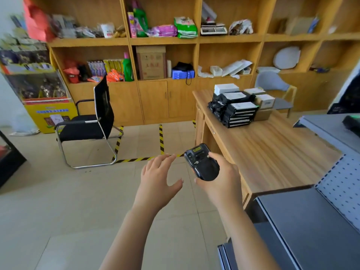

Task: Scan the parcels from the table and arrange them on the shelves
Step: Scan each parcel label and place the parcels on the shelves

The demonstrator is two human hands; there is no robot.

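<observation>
A person's right hand [224, 184] grips a black handheld scanner [200, 162] at the centre of the view, fingers and thumb curled round its lower half. The left hand [157, 180] hovers just beside it at 9 o'clock, fingers spread wide and holding nothing.

The parcels [239, 112], black-wrapped packs with white labels stacked among small white and brown boxes, sit at 1 o'clock on the far end of the wooden desk [272, 152], well apart from both hands. The grey metal shelves [321, 221] stand at 4 o'clock, beside the desk's near end.

By the look of it, the job is at or near its start. The scanner is in hand, but no parcel is being held or scanned, and the stack has yet to be moved across.

A dark object with a green edge [352, 123] lies on the upper grey shelf at 3 o'clock. It is cut off by the frame, so whether it is a parcel cannot be told. The scanner shows its back, so its screen is hidden. The parcel labels are too small to read, and the lower shelves run out of view.
</observation>
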